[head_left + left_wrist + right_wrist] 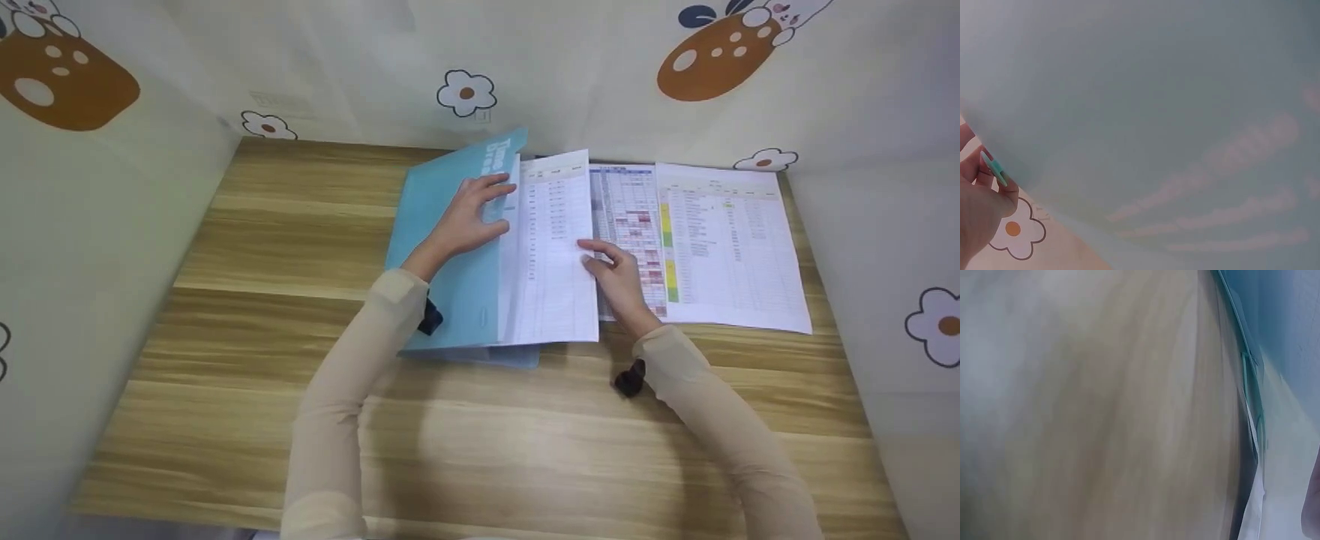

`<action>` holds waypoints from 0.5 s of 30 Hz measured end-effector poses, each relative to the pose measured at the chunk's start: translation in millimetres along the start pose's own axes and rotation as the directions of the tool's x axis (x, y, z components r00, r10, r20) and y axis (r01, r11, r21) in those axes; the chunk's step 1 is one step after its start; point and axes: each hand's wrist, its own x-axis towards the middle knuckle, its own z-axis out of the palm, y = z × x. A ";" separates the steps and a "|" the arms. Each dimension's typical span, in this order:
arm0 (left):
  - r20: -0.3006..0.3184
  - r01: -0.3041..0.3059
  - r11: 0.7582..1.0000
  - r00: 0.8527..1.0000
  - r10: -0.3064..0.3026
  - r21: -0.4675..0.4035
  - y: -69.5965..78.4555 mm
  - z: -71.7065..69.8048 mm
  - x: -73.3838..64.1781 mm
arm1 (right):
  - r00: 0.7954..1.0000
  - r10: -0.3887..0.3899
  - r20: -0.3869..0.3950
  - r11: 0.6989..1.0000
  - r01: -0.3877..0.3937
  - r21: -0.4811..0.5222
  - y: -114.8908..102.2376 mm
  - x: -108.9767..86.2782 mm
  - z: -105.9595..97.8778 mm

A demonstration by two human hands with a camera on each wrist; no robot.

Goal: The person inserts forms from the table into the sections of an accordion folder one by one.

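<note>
A blue folder [442,285] lies on the table with its printed front cover partly lifted. My left hand [469,221] holds the cover's free edge, fingers and thumb bent around it; in the left wrist view this hand [985,197] shows at the cover's edge, and the cover [1157,112] fills most of the picture. Between thumb and index finger my right hand [619,281] pinches the right edge of a printed sheet [559,262] that sticks out from under the cover. The right wrist view catches only a sliver of finger [1311,506] beside the folder's edge [1252,382].
Right of the folder lie a sheet with a coloured table [626,217] and another printed sheet [742,255], partly overlapping. Curtains printed with flowers [466,94] enclose the wooden table [262,262] at the back and sides. A black wrist device [630,379] hangs under the right sleeve.
</note>
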 end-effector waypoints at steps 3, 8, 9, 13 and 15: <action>0.000 -0.019 1.000 1.000 0.019 0.002 -0.9 0.1 0.9 | 1.000 0.007 0.007 1.000 -0.007 0.023 0.4 -2.1 4.4; 0.000 -0.053 0.999 0.999 0.053 0.011 -2.1 0.0 3.0 | 0.999 0.037 -0.001 0.998 -0.037 0.051 0.4 -5.6 12.8; 0.002 -0.052 0.999 0.999 0.052 0.009 -2.3 0.1 3.2 | 0.999 0.036 -0.002 0.998 -0.036 0.046 0.4 -6.1 14.6; 0.008 -0.042 0.999 0.999 0.042 0.002 -1.7 -0.2 3.3 | 1.000 0.030 0.001 0.999 -0.030 0.039 0.4 -7.5 21.0; 0.007 -0.040 0.999 0.999 0.040 0.000 -1.5 -0.2 3.1 | 0.999 0.032 0.002 0.999 -0.032 0.038 0.4 -8.1 24.0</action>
